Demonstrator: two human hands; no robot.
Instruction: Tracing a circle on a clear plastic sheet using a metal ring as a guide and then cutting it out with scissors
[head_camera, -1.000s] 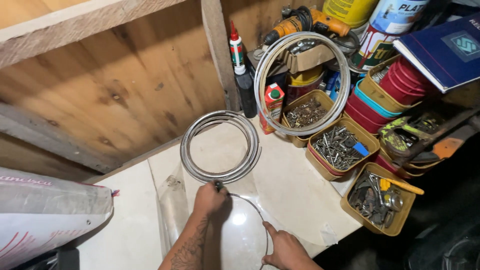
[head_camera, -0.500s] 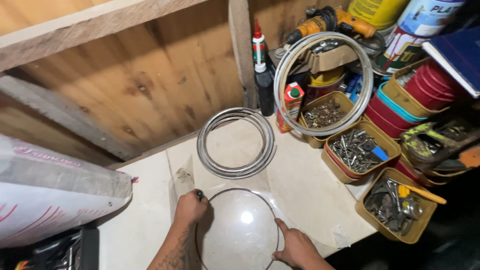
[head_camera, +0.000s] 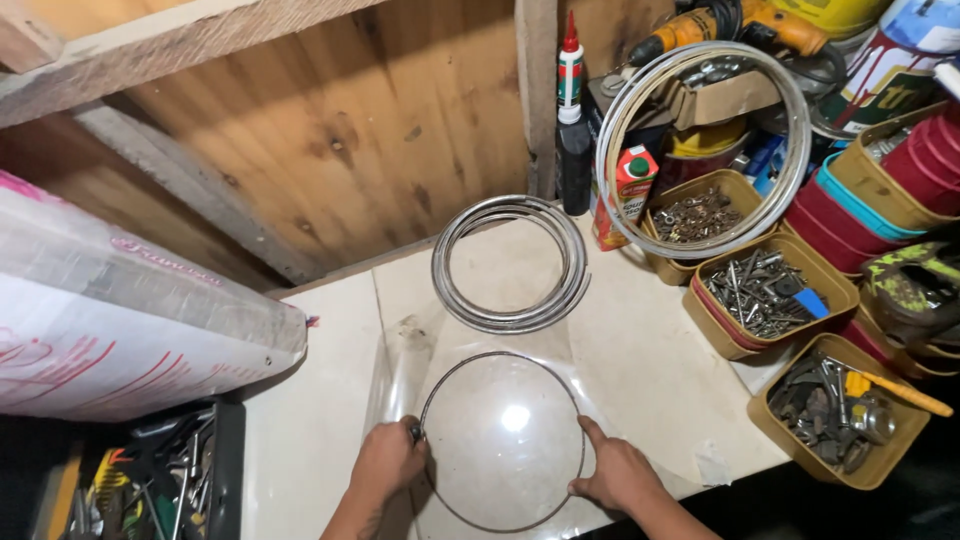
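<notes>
Between the two hands, flat on the pale worktop (head_camera: 640, 370): a thin dark wire ring (head_camera: 500, 440) lying on a clear sheet (head_camera: 470, 400) of glossy film. Left hand (head_camera: 388, 462) closed at the ring's left edge, fingers pinched on a small dark tool tip right against the wire, though too small to tell what kind. Right hand (head_camera: 615, 475) spread, palm down, index finger laid along the ring's right edge, pressing it in place. Judged from this: hoop positioned and steadied on the sheet, marking or cutting around it seemingly at its start; no traced line or cut edge visible, so most of the circle apparently left to do. Just beyond the hands, a coil of silvery rings (head_camera: 510, 262) flat on the same surface, apart from the hoop. Further ahead and to the right, a larger bundle of hoops (head_camera: 700, 145) propped upright over tan tubs of screws and bolts (head_camera: 760, 295), beside a black sealant tube with red nozzle (head_camera: 572, 120) and a yellow power drill (head_camera: 730, 25) on top. Left of the left hand, a large white printed sack (head_camera: 120, 320) and a dark tray of hand tools (head_camera: 150, 485). Behind everything, a rough plank wall (head_camera: 330, 130) with bare timber framing: cramped shed or workshop corner.
</notes>
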